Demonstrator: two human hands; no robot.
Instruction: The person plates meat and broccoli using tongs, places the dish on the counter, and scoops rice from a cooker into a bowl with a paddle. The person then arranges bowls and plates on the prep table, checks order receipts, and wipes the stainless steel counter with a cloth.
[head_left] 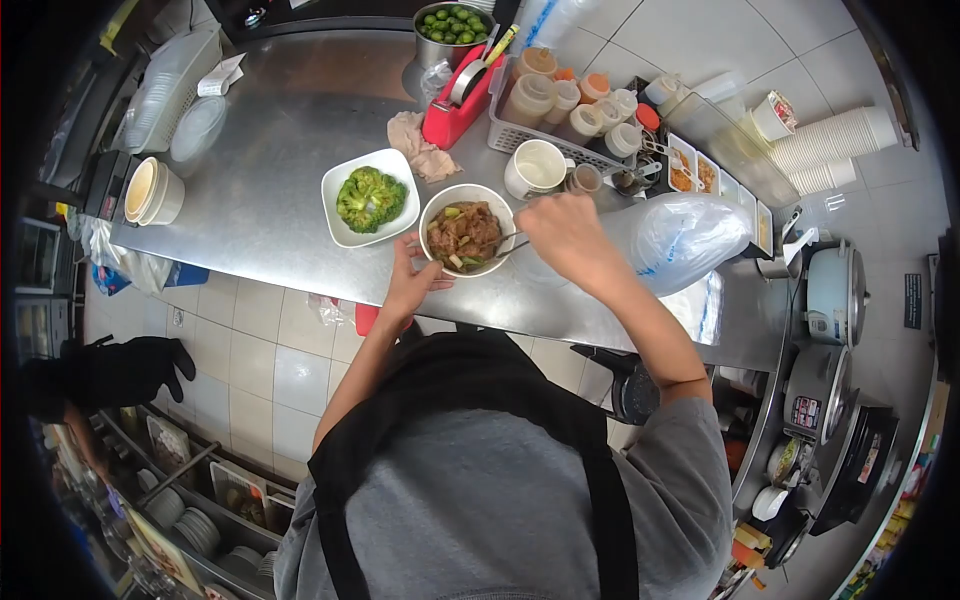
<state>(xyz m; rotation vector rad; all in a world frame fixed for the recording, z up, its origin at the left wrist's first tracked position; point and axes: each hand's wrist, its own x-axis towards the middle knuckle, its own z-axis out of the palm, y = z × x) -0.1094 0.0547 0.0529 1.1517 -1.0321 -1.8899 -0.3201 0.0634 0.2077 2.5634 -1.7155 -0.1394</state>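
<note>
A round white bowl (428, 222) of brown sauced meat (464, 234) with green pieces stands near the front edge of the steel counter. My left hand (411, 278) grips the bowl's lower left side, thumb and fingers against its wall. In my right hand (558, 232) is a thin metal utensil (513, 247), its end down in the meat; whether it is a spoon or a fork is hidden. Just left of the bowl sits a square white dish (343, 229) with broccoli (371, 200). A white mug (535, 168) stands behind my right hand.
A grey basket (508, 138) of sauce bottles and a red tape dispenser (456, 118) stand behind the bowls, beside a crumpled cloth (420, 146). Plastic bags (690, 240) lie right of my forearm. Stacked tubs (158, 195) stand at the left. Another person's dark sleeve (110, 375) shows lower left.
</note>
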